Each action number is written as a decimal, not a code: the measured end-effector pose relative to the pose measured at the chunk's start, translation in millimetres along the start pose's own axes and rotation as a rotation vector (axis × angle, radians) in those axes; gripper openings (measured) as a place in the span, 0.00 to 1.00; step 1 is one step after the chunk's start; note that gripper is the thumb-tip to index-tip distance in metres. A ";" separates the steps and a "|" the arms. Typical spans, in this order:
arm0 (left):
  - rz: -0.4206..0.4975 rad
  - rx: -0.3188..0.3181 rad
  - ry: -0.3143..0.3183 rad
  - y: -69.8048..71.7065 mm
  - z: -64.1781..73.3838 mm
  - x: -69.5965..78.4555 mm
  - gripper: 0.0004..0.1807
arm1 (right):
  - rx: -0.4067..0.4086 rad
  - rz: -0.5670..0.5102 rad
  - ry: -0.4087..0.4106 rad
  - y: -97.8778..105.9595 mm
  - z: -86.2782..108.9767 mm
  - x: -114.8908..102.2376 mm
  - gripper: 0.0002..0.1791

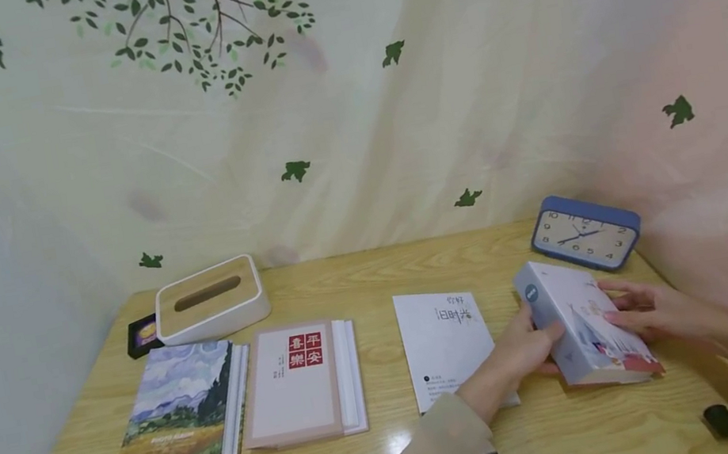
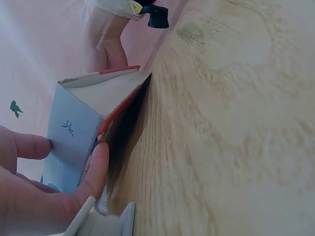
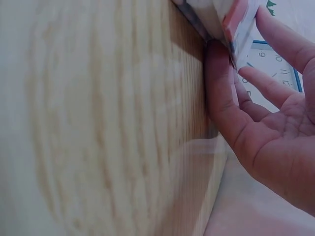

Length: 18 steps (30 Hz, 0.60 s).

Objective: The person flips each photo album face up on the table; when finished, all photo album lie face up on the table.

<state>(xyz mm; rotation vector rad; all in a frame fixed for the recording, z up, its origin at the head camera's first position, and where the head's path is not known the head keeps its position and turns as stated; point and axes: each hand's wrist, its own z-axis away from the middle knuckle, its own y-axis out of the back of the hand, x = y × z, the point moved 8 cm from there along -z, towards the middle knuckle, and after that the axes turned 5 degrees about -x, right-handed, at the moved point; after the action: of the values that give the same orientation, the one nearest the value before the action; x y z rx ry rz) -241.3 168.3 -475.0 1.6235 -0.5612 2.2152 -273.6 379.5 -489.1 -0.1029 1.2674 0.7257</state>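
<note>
A thick photo album point(image 1: 586, 326) with a pale blue spine and a red lower edge lies tilted at the right of the table. My left hand point(image 1: 524, 345) grips it by the spine; in the left wrist view, thumb and fingers spread over the blue spine point(image 2: 71, 128), and that side stands raised off the wood. My right hand point(image 1: 660, 310) holds the opposite side, fingers on the cover. In the right wrist view, one finger point(image 3: 221, 78) reaches below the cover's edge, by the tabletop. Left of it lies a white album point(image 1: 437, 343), partly behind my left forearm.
A blue alarm clock point(image 1: 585, 232) stands behind the held album. Farther left lie a pink-edged album point(image 1: 299, 398) and a landscape-painted album point(image 1: 173, 407). Behind them are a white tissue box point(image 1: 210, 299) with a wooden top and a small black box point(image 1: 142, 336). A printed curtain point(image 1: 346, 117) closes off the back.
</note>
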 end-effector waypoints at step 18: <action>-0.329 0.126 -0.023 8.8 -3.0 1.1 0.32 | 0.124 0.181 -0.127 13.4 8.9 2.7 0.42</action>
<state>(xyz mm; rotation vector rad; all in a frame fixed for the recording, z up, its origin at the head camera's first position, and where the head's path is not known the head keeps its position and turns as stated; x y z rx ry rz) -248.4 162.2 -475.8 1.6666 -0.1467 2.0237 -273.4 395.1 -484.4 0.1586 1.2061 0.7941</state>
